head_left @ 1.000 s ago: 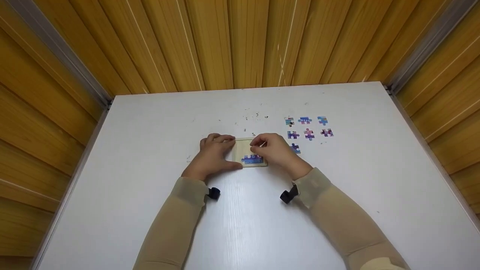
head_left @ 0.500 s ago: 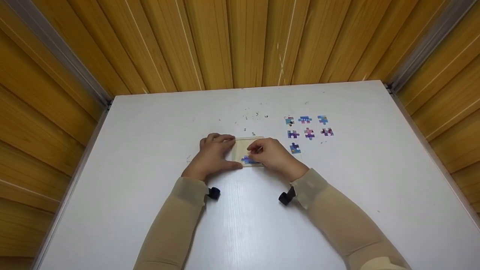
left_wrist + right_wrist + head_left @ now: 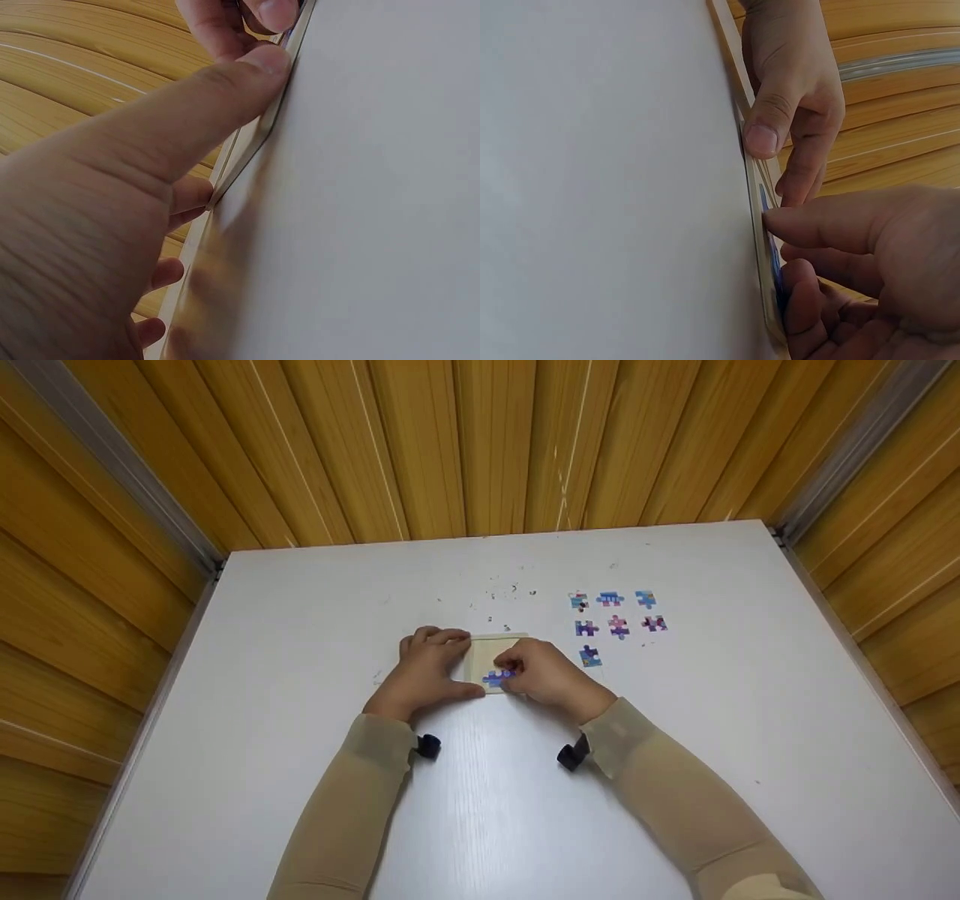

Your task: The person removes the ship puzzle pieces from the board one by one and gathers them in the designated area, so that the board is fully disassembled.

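A small pale wooden puzzle tray [image 3: 484, 651] lies on the white table. Blue and purple jigsaw pieces [image 3: 495, 679] sit along its near side, partly covered by my right hand. My left hand [image 3: 431, 675] grips the tray from the left, thumb at the near edge and fingers at the far left corner. My right hand [image 3: 547, 675] is over the tray's right part, its thumb and curled fingers pinching at a puzzle piece. In the right wrist view, the right thumb [image 3: 817, 221] touches the blue strip of pieces [image 3: 775, 255] just inside the tray's rim.
Several loose jigsaw pieces [image 3: 618, 627] lie in rows to the right of the tray, one of them [image 3: 590, 655] close to the right hand. Dark specks [image 3: 514, 587] are scattered beyond the tray. Wood-patterned walls [image 3: 495, 450] stand behind the table and at both sides.
My right hand has moved slightly left and toward me, down onto the near row of pieces, uncovering more of the loose piece beside it. My left hand stays on the tray.
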The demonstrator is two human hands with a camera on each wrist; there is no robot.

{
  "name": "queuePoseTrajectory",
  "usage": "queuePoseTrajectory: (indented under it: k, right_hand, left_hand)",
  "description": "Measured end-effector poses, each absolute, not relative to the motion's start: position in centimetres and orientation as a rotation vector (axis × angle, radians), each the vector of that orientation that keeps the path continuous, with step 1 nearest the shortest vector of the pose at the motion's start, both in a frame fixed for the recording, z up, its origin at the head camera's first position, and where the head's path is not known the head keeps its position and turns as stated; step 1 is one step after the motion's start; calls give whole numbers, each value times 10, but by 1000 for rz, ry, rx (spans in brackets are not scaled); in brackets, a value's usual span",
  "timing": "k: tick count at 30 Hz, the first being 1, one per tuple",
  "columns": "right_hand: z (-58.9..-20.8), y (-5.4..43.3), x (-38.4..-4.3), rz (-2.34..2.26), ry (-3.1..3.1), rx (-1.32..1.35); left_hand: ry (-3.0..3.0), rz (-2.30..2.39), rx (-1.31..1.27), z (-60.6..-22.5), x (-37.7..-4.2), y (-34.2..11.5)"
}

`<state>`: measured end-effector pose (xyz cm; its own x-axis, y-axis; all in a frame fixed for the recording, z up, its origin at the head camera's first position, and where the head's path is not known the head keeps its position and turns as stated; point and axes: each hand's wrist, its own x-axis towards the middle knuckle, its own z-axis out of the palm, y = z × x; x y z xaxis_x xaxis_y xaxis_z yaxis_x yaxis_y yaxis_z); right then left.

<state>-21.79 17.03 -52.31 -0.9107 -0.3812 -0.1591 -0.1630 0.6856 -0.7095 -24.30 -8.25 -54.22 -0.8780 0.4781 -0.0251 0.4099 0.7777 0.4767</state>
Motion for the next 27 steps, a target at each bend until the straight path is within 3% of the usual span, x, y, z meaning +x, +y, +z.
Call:
queuePoseTrajectory:
  k: [27]
  right_hand:
    - [-525, 165, -213, -1029, 2621, -490]
  left_hand:
    - [2812, 725, 691, -543, -243, -83]
